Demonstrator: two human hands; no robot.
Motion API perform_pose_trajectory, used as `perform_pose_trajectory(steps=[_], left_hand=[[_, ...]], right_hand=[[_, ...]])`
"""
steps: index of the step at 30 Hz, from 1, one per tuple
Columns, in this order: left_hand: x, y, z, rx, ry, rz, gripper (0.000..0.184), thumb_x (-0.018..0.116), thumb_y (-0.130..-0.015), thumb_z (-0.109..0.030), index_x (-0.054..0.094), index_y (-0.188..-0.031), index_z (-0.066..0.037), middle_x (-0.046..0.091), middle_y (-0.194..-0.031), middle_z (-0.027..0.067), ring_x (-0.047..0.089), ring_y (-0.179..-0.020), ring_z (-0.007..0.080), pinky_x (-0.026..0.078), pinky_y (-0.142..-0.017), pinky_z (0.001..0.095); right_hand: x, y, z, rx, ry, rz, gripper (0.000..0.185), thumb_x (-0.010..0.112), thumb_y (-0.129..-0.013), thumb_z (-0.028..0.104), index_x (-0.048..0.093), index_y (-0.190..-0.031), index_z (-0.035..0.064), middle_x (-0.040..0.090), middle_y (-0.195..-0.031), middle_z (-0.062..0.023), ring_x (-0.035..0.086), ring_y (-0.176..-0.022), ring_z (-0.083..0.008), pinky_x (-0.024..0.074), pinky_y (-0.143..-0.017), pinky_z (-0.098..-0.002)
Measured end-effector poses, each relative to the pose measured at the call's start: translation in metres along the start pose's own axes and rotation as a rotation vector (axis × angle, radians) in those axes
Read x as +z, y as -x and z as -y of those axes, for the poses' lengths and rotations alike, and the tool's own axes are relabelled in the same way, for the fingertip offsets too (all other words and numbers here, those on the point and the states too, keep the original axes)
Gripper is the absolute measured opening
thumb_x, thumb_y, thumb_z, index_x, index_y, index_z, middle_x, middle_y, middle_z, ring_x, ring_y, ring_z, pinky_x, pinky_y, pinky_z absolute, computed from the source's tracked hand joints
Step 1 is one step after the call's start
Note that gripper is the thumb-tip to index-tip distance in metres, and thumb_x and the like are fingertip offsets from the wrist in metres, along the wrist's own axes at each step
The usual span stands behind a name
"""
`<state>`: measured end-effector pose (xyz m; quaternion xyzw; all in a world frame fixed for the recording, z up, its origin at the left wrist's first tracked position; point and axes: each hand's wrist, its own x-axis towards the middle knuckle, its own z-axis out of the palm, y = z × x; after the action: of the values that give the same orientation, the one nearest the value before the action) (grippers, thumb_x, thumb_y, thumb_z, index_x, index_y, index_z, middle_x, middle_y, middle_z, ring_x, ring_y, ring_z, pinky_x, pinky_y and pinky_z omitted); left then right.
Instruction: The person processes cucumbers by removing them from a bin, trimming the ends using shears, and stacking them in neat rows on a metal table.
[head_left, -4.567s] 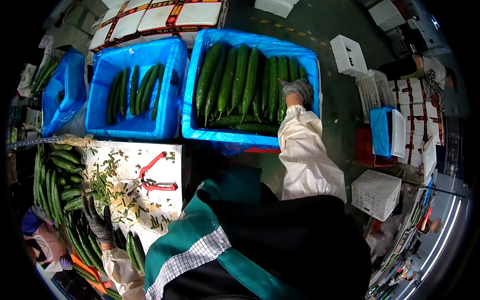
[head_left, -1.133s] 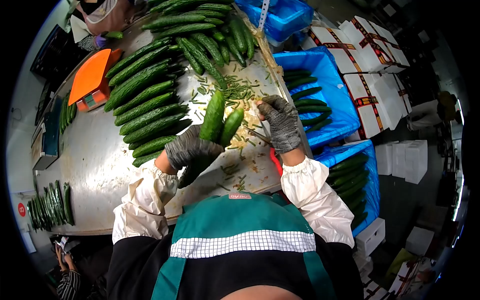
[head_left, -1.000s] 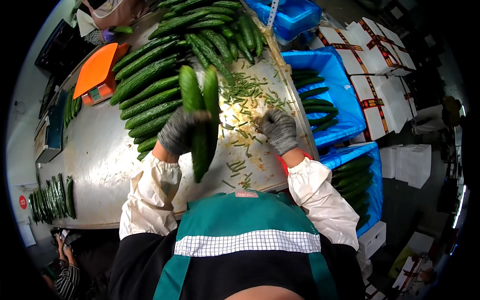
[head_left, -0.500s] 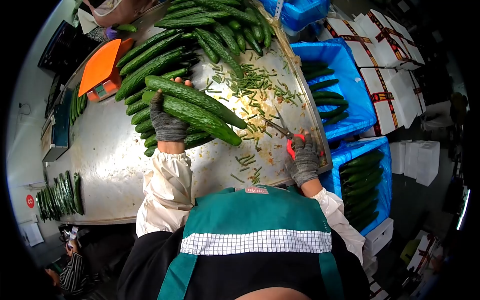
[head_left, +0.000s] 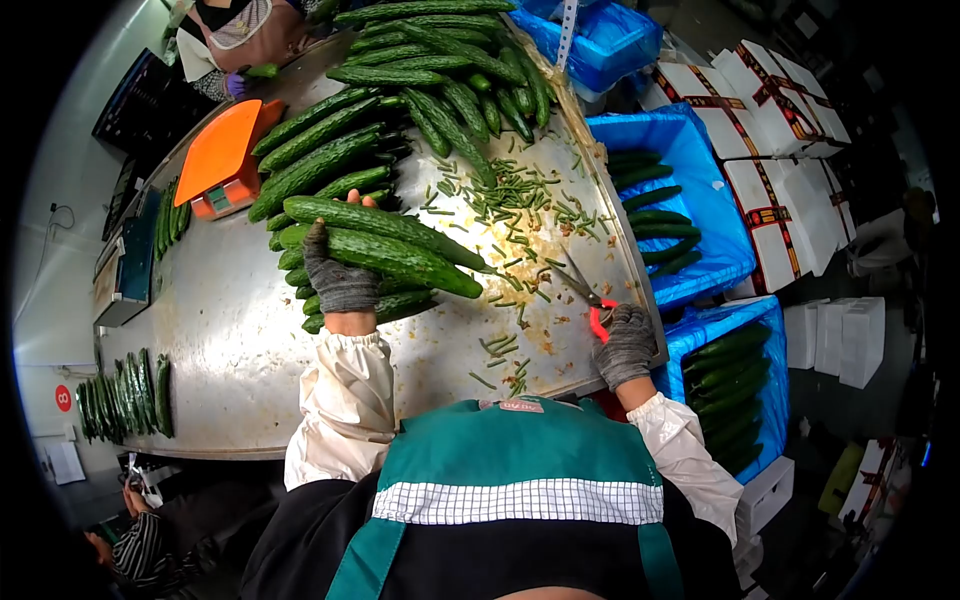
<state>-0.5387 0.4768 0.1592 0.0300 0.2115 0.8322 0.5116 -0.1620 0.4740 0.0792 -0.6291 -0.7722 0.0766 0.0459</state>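
Two long green cucumbers (head_left: 390,250) lie side by side in my left hand (head_left: 343,272), which wears a grey fingerless glove and grips them near one end. Their other ends point right, over the metal table. My right hand (head_left: 626,345), gloved the same way, is closed around red-handled scissors (head_left: 598,318). The blades point up and left, a short way from the held cucumbers. Cut stem pieces (head_left: 515,200) are scattered between the scissors and the cucumber pile (head_left: 450,70). More cucumbers (head_left: 320,180) lie in rows beyond my left hand.
An orange scale (head_left: 218,155) stands at the table's (head_left: 220,330) left. Blue-lined crates (head_left: 715,265) with cucumbers flank the right edge, near white boxes (head_left: 770,200). Another row of cucumbers (head_left: 125,395) sits at lower left. A co-worker's purple-gloved hand (head_left: 236,85) is at the far side.
The whole view has shifted, so the table appears lower. My right hand and the scissors have moved slightly away from the cucumbers. My left hand keeps its grip. More of the co-worker shows.
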Motion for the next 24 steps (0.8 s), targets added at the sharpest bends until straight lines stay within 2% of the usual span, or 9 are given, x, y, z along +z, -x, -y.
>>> perform_pose_trajectory(steps=[2, 7, 9, 10, 11, 17, 19, 21, 24], left_hand=[[0.004, -0.001, 0.000, 0.053, -0.007, -0.095, 0.045, 0.053, -0.078, -0.026, 0.046, -0.114, 0.001, 0.050, -0.119, 0.0179, 0.045, -0.111, 0.0361, 0.033, -0.098, 0.0491], [0.009, -0.012, 0.000, 0.059, 0.043, -0.004, 0.044, 0.054, -0.077, -0.026, 0.047, -0.112, 0.000, 0.051, -0.116, 0.0180, 0.047, -0.109, 0.0360, 0.036, -0.095, 0.0499], [0.017, -0.019, 0.003, 0.056, 0.072, 0.003, 0.040, 0.055, -0.076, -0.025, 0.050, -0.108, -0.002, 0.053, -0.114, 0.0178, 0.050, -0.106, 0.0362, 0.038, -0.093, 0.0507], [0.020, -0.024, 0.006, 0.056, 0.112, 0.033, 0.040, 0.054, -0.077, -0.025, 0.050, -0.108, -0.002, 0.053, -0.113, 0.0176, 0.050, -0.105, 0.0362, 0.038, -0.093, 0.0509], [0.023, -0.027, 0.009, 0.055, 0.151, 0.062, 0.040, 0.054, -0.077, -0.025, 0.050, -0.108, -0.001, 0.053, -0.112, 0.0174, 0.050, -0.105, 0.0361, 0.039, -0.093, 0.0510], [0.041, -0.029, 0.021, 0.166, -0.019, 0.186, 0.046, 0.055, -0.076, -0.026, 0.045, -0.115, -0.002, 0.050, -0.117, 0.0155, 0.044, -0.112, 0.0357, 0.031, -0.097, 0.0558], [0.039, -0.030, 0.022, 0.133, 0.029, 0.358, 0.044, 0.055, -0.077, -0.025, 0.046, -0.113, -0.003, 0.051, -0.114, 0.0148, 0.044, -0.110, 0.0345, 0.033, -0.096, 0.0551], [0.043, -0.026, 0.024, 0.142, 0.008, 0.353, 0.042, 0.056, -0.076, -0.024, 0.046, -0.112, -0.004, 0.052, -0.112, 0.0141, 0.045, -0.109, 0.0332, 0.034, -0.094, 0.0546], [0.045, -0.023, 0.025, 0.129, 0.012, 0.428, 0.045, 0.056, -0.077, -0.023, 0.044, -0.117, -0.007, 0.052, -0.113, 0.0142, 0.047, -0.109, 0.0345, 0.037, -0.092, 0.0562]], right_hand=[[-0.008, -0.003, 0.000, 0.006, -0.141, 0.000, 0.046, 0.066, -0.061, 0.018, 0.047, -0.102, 0.0052, 0.049, -0.099, -0.0188, 0.048, -0.090, -0.0355, 0.0387, -0.082, -0.0462], [-0.044, 0.003, 0.008, -0.038, -0.522, -0.013, 0.044, 0.064, -0.067, 0.013, 0.045, -0.106, 0.0051, 0.053, -0.091, -0.0152, 0.057, -0.076, -0.0307, 0.0484, -0.064, -0.0414], [-0.078, 0.000, 0.029, 0.216, -1.637, 0.431, 0.046, 0.062, -0.069, 0.013, 0.042, -0.109, 0.0040, 0.054, -0.088, -0.0126, 0.060, -0.077, -0.0280, 0.0513, -0.063, -0.0398], [-0.080, -0.002, 0.032, 0.211, -1.732, 0.512, 0.052, 0.062, -0.069, 0.013, 0.039, -0.116, 0.0043, 0.053, -0.092, -0.0124, 0.061, -0.074, -0.0273, 0.0533, -0.062, -0.0375], [-0.084, -0.002, 0.036, 0.221, -1.734, 0.504, 0.052, 0.062, -0.069, 0.013, 0.039, -0.116, 0.0043, 0.053, -0.092, -0.0124, 0.061, -0.074, -0.0273, 0.0533, -0.062, -0.0375], [-0.097, -0.004, 0.054, 0.238, -1.884, 0.936, 0.064, 0.064, -0.069, 0.017, 0.034, -0.124, 0.0057, 0.052, -0.091, -0.0151, 0.062, -0.072, -0.0286, 0.0537, -0.065, -0.0396], [-0.099, -0.003, 0.056, 0.237, -1.882, 0.959, 0.067, 0.066, -0.068, 0.018, 0.033, -0.125, 0.0054, 0.052, -0.093, -0.0156, 0.062, -0.072, -0.0290, 0.0537, -0.065, -0.0397], [-0.096, 0.000, 0.059, 0.302, -1.900, 0.928, 0.058, 0.062, -0.069, 0.010, 0.037, -0.121, 0.0051, 0.056, -0.087, -0.0153, 0.062, -0.071, -0.0284, 0.0533, -0.058, -0.0388], [-0.093, 0.001, 0.062, 0.263, -1.920, 0.900, 0.056, 0.061, -0.070, 0.012, 0.038, -0.120, 0.0063, 0.056, -0.086, -0.0149, 0.061, -0.069, -0.0274, 0.0522, -0.057, -0.0379]])
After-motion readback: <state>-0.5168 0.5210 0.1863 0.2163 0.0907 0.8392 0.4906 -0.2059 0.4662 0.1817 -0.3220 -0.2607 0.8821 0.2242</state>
